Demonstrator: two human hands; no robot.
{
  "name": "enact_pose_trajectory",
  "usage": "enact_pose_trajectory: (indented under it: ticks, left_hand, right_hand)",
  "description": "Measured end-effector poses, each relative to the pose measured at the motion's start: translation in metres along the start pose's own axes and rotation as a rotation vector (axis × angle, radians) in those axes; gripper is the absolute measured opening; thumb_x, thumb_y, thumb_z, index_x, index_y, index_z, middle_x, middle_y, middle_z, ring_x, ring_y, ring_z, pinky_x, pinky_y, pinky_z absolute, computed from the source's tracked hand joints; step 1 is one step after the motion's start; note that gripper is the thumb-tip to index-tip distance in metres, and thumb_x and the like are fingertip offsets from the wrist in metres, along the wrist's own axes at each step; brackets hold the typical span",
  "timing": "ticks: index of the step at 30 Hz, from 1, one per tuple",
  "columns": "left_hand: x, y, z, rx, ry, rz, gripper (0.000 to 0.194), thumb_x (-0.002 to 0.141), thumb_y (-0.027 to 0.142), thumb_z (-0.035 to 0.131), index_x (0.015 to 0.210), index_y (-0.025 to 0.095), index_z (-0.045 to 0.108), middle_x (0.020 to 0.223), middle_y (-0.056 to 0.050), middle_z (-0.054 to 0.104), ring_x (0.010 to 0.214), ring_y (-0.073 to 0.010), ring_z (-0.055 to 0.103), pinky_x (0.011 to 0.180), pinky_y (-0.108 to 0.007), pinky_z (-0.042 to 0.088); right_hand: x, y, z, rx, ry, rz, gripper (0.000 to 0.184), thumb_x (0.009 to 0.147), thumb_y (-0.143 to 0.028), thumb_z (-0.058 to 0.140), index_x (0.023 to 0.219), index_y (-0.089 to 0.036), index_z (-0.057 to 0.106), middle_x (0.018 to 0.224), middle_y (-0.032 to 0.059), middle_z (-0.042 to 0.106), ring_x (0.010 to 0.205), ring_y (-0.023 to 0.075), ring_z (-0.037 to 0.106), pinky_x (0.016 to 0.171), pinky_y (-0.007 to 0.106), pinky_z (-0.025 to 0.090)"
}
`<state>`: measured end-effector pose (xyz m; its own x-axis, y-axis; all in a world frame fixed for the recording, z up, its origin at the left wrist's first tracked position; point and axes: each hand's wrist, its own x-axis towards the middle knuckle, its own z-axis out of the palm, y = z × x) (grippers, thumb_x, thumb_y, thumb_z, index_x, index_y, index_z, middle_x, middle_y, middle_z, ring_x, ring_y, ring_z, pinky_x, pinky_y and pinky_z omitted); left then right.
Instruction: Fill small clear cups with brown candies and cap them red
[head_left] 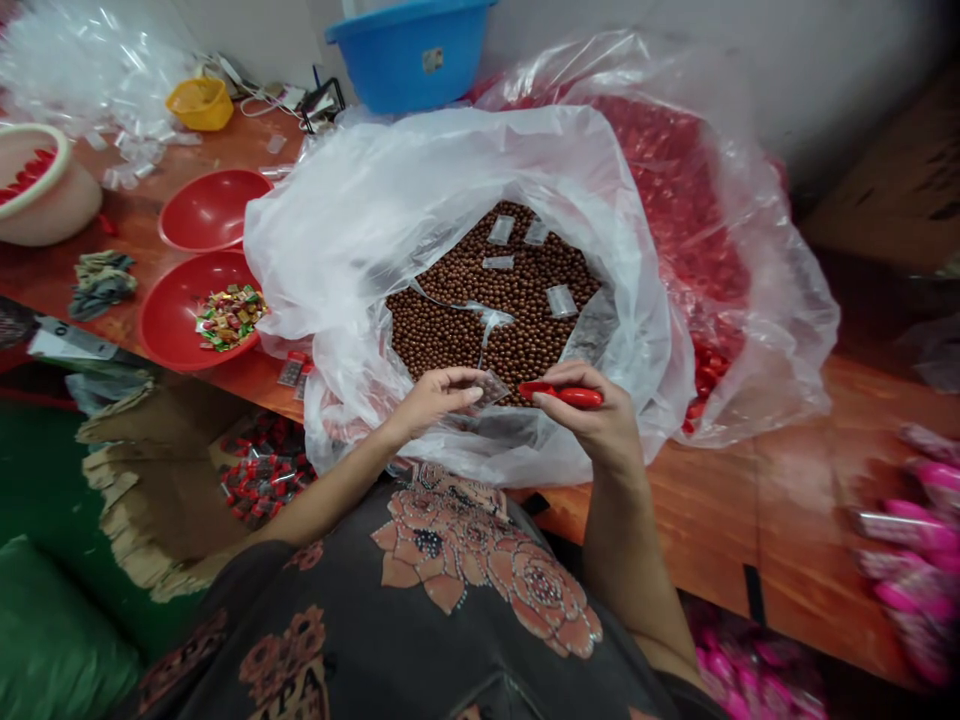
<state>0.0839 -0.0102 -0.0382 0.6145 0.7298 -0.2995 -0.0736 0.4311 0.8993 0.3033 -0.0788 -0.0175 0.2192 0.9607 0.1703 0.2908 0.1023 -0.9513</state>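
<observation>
My left hand (446, 398) pinches a small clear plastic tube (491, 389) over the near side of an open white plastic bag (352, 250). Inside the bag lies a mass of small round brown balls (450, 335), like chocolate beads. My right hand (596, 410) is closed around red plastic pieces (576, 397), which look like caps; one points toward the tube, a short gap away. Several more clear tubes (561, 300) rest on top of the brown balls.
Right of the bag, a clear sack (750, 250) holds red pieces. A blue basin (412, 60) stands behind. Left are two red bowls (176, 335), one with wrapped candies, and a white tub (56, 215). Below left, a cardboard box (142, 490) holds red-capped tubes. Pink items (919, 550) lie far right.
</observation>
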Motion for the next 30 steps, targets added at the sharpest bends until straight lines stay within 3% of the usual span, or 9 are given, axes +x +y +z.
enact_pose_trajectory:
  ticks: [3,6,10,12,15,20,24,30]
  left_hand:
    - [0.001,-0.004,0.002,-0.03,-0.039,-0.015,0.044,0.072,0.028,0.079,0.113,0.016,0.071,0.111,-0.012,0.072,0.093,-0.0182,0.068,0.081,-0.033,0.055]
    - [0.001,-0.005,0.006,-0.051,-0.076,-0.036,0.047,0.069,0.024,0.08,0.114,0.016,0.07,0.113,-0.011,0.072,0.094,-0.0187,0.068,0.083,-0.034,0.054]
    - [0.001,-0.008,0.012,-0.045,-0.061,-0.054,0.05,0.069,0.023,0.08,0.116,0.015,0.069,0.11,-0.011,0.072,0.087,-0.0169,0.068,0.081,-0.034,0.054]
    - [0.001,-0.009,0.016,-0.05,-0.031,-0.047,0.049,0.069,0.024,0.08,0.116,0.015,0.07,0.109,-0.011,0.072,0.086,-0.0168,0.068,0.081,-0.035,0.054]
    - [0.002,-0.012,0.019,-0.099,0.019,-0.007,0.047,0.068,0.023,0.079,0.114,0.015,0.07,0.115,-0.011,0.07,0.094,-0.0187,0.067,0.085,-0.036,0.054]
    - [0.001,-0.012,0.022,-0.107,0.13,0.06,0.048,0.066,0.021,0.08,0.112,0.014,0.07,0.107,-0.01,0.072,0.089,-0.0157,0.066,0.08,-0.03,0.054]
    - [-0.002,-0.011,0.025,-0.113,0.161,0.051,0.048,0.065,0.022,0.08,0.112,0.013,0.07,0.105,-0.009,0.073,0.087,-0.0156,0.066,0.079,-0.03,0.054]
    - [-0.006,-0.018,0.026,-0.082,0.176,0.086,0.045,0.065,0.023,0.081,0.108,0.015,0.071,0.102,-0.008,0.072,0.088,-0.015,0.066,0.084,-0.031,0.052]
  right_hand:
    - [0.003,-0.001,0.001,0.112,-0.062,0.145,0.04,0.068,-0.031,0.082,0.103,-0.025,0.065,0.09,-0.001,0.068,0.081,0.0131,0.064,0.079,0.03,0.053]
    - [0.004,-0.002,0.01,0.324,-0.04,0.25,0.058,0.063,-0.032,0.086,0.114,-0.028,0.059,0.088,-0.0023,0.07,0.08,0.0144,0.066,0.076,0.032,0.056]
    - [0.0,-0.002,0.023,0.287,-0.025,0.259,0.034,0.071,-0.038,0.08,0.1,-0.024,0.069,0.091,0.0001,0.072,0.081,0.0144,0.067,0.078,0.033,0.057]
    - [-0.003,-0.001,0.027,0.157,-0.009,0.21,0.023,0.079,-0.041,0.072,0.096,-0.025,0.073,0.093,0.0007,0.073,0.083,0.0149,0.067,0.082,0.035,0.056]
    - [-0.008,0.001,0.032,-0.053,0.003,0.062,0.025,0.087,-0.041,0.064,0.109,-0.03,0.072,0.104,0.0008,0.072,0.094,0.0173,0.066,0.092,0.041,0.053]
    - [-0.012,0.011,0.04,-0.309,-0.132,-0.22,0.072,0.075,-0.039,0.077,0.141,-0.028,0.048,0.139,0.0084,0.056,0.127,0.0263,0.053,0.108,0.05,0.043]
    - [-0.01,0.021,0.045,-0.401,-0.117,-0.294,0.072,0.078,-0.034,0.072,0.143,-0.026,0.041,0.136,0.011,0.056,0.124,0.0266,0.055,0.104,0.05,0.045]
    - [-0.009,0.025,0.042,-0.391,-0.141,-0.349,0.066,0.075,-0.029,0.07,0.136,-0.026,0.045,0.129,0.0102,0.06,0.116,0.0261,0.059,0.098,0.047,0.048]
